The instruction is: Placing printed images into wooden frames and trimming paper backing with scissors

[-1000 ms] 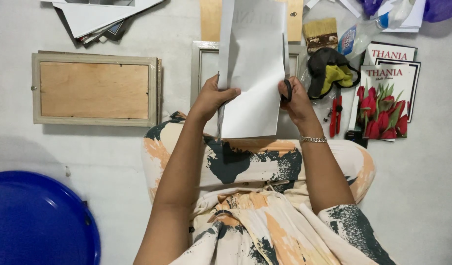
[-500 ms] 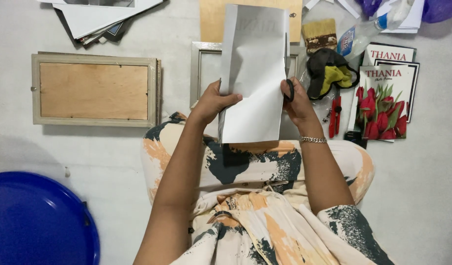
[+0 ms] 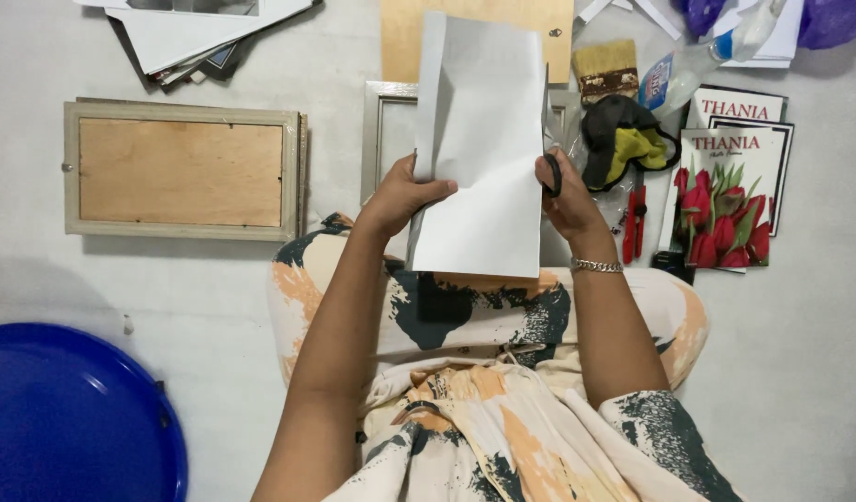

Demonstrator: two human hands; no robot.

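Item: white rectangular paper sheet, smooth and matt, with a lengthwise fold that turns its left strip forward; against the frame half a second earlier it stands at much the same height over the lap, and its grip is unchanged. The left hand pinches the sheet's left edge at mid-height, thumb on the near face, fingers closed behind it. The right hand sits at the sheet's right edge with its fingers closed through the black loop handles of a pair of scissors, whose blades run up along that edge; whether the blades are apart cannot be told. Surroundings: a silver-framed picture frame lying flat behind the sheet; to the left, a pale wooden frame with plywood backing, face down; to the right, a red-handled tool and a printed card with red tulips; near left, a round blue plastic lid.
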